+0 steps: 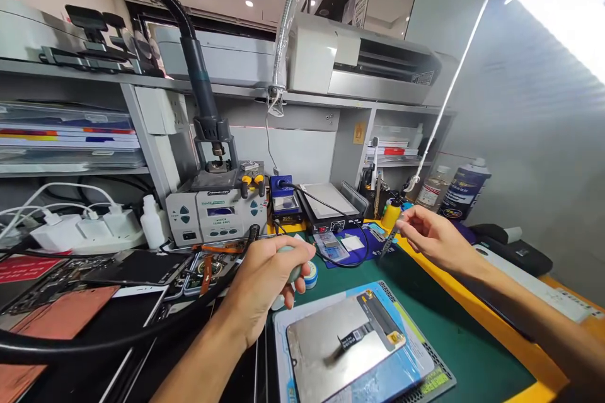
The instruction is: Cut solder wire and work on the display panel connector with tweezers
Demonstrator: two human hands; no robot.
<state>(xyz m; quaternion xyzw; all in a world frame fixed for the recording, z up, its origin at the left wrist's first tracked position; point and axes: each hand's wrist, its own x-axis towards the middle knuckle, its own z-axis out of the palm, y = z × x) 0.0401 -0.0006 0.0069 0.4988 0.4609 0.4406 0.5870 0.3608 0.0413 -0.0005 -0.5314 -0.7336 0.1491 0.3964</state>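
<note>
My left hand (271, 277) is closed round a rounded grey-green object (293, 273), mostly hidden by the fingers. My right hand (432, 239) pinches a thin, flat metal strip (388, 243) that slants down to the left; its exact kind is unclear. Below and between both hands lies a silver-backed screen panel (321, 346) with a black flex cable (354, 337) standing up from it. The panel rests on a blue-and-white pad (282, 330). Just beyond my left fingers sits a small blue-and-white round tin (311, 274).
A hot-air station (222, 217) stands at the back left, and a flat heating plate (331, 201) at the back centre. A black hose (118, 352) crosses the left side over phone parts (208, 271). Bottles (466, 189) stand at the right by a yellow edge (454, 283).
</note>
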